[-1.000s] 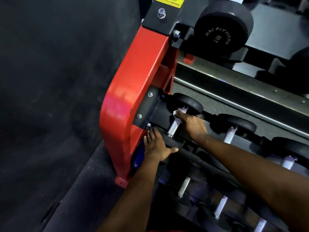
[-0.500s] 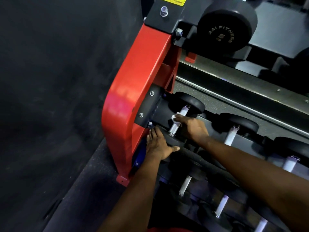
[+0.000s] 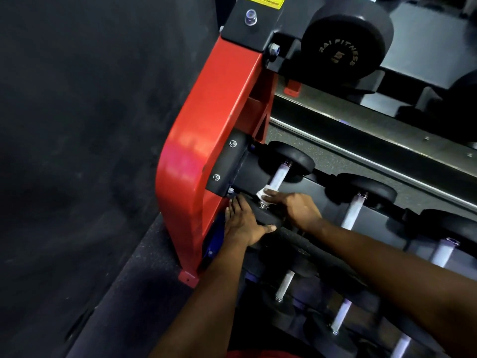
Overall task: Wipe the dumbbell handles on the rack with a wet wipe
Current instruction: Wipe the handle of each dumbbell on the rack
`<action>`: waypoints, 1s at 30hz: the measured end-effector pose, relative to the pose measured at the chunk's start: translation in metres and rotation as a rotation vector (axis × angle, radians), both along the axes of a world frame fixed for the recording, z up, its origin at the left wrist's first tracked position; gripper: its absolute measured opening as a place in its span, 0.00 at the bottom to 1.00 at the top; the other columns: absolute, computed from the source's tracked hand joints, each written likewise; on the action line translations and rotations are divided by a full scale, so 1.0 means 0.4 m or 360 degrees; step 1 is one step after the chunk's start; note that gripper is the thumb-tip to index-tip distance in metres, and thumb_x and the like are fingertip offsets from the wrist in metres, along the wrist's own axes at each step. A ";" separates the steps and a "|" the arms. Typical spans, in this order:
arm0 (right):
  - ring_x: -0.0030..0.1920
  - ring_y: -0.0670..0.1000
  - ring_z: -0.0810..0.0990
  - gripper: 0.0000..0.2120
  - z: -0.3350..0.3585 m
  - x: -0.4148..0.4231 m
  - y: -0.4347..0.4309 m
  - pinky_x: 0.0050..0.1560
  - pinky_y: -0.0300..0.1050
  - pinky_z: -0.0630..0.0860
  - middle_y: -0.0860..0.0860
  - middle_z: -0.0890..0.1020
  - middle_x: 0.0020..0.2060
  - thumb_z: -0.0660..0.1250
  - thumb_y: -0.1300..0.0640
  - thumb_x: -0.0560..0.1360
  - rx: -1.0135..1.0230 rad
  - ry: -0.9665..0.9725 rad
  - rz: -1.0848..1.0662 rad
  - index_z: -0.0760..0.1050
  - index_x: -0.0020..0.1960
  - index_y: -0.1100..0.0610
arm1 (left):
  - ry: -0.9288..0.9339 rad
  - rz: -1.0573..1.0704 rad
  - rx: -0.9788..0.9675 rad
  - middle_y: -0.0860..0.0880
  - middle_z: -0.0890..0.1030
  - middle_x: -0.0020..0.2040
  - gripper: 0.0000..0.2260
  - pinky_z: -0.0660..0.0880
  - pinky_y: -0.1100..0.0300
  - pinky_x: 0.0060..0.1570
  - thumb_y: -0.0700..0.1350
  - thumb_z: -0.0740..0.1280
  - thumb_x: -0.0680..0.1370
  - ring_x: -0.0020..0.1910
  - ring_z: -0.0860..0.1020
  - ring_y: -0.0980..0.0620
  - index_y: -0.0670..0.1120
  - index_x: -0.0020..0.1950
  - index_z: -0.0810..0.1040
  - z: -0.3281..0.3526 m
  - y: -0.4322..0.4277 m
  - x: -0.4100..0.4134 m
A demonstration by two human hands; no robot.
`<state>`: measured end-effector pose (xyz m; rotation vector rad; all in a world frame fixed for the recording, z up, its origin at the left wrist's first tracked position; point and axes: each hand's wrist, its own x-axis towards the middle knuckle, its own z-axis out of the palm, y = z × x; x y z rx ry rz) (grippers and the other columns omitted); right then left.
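Dark gym floor (image 3: 124,285), red-framed dumbbell rack (image 3: 206,151). R hand (image 3: 296,209) pinches wet wipe (image 3: 263,191) round leftmost handle (image 3: 278,177), near end; handle runs up and away from it. L hand (image 3: 245,224), fingers flat, presses near head (image 3: 267,218). Next handle (image 3: 352,214) just right.

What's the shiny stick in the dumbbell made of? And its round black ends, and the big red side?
Handle, where the right hand holds the wet wipe: probably metal, pale and gleaming.
Round ends: likely rubber or a coating, dull matte black.
Red rack side: seemingly painted metal, glossy with light patches.
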<state>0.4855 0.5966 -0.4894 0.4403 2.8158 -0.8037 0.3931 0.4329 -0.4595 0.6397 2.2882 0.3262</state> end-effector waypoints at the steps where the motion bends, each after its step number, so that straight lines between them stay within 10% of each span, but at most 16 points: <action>1: 0.68 0.39 0.70 0.24 -0.004 0.006 0.002 0.66 0.39 0.71 0.27 0.62 0.69 0.64 0.51 0.79 -0.0001 0.0013 -0.0016 0.64 0.70 0.30 | -0.0003 -0.0002 0.0001 0.38 0.47 0.81 0.62 0.44 0.50 0.78 0.67 0.75 0.66 0.80 0.46 0.43 0.37 0.79 0.40 0.000 0.000 -0.001; 8: 0.68 0.41 0.71 0.37 0.000 0.036 0.014 0.63 0.45 0.75 0.24 0.55 0.70 0.66 0.60 0.73 0.0062 -0.0003 0.0115 0.59 0.72 0.29 | -0.0021 0.0028 0.0025 0.38 0.47 0.81 0.62 0.43 0.51 0.78 0.66 0.76 0.65 0.80 0.45 0.44 0.38 0.79 0.40 0.001 -0.001 -0.001; 17: 0.65 0.47 0.76 0.33 -0.008 0.054 -0.002 0.45 0.42 0.77 0.32 0.51 0.75 0.62 0.61 0.77 0.0308 -0.0026 0.0178 0.58 0.75 0.35 | -0.0016 0.0026 0.0006 0.38 0.46 0.81 0.62 0.43 0.51 0.78 0.66 0.76 0.65 0.80 0.45 0.44 0.38 0.79 0.40 0.001 -0.001 -0.001; 30: 0.60 0.51 0.80 0.31 -0.011 0.039 0.044 0.47 0.46 0.80 0.34 0.56 0.74 0.64 0.58 0.78 0.0311 0.0120 -0.0078 0.61 0.75 0.37 | -0.0011 -0.0004 -0.0017 0.38 0.45 0.81 0.62 0.43 0.51 0.78 0.66 0.75 0.66 0.80 0.45 0.44 0.38 0.79 0.37 0.011 0.002 -0.001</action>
